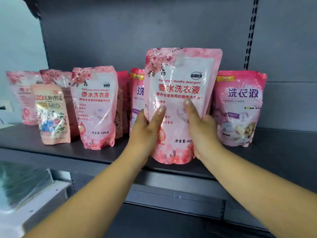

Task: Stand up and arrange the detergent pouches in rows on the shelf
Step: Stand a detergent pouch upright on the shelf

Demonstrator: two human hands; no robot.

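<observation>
Detergent pouch (pixel 180 93) in pale pink stood upright between both hands at the front of the dark grey shelf (pixel 51 145), its base at or just above the shelf's front edge; contact could not be told. The left hand (pixel 145 127) gripped its lower left edge with the thumb lying across the front, and the right hand (pixel 200 124) gripped the lower right edge the same way, fingers wrapped behind. Just right of the right hand stood a deeper pink pouch (pixel 240 107); behind the left hand a like one (pixel 137 100) was partly hidden. Further left of the left hand stood a matching pale pink pouch (pixel 96 107), then a smaller peach pouch (pixel 53 114) before others in the back row. A grey back panel (pixel 137 31) with a slotted upright (pixel 250 31) rose behind.
</observation>
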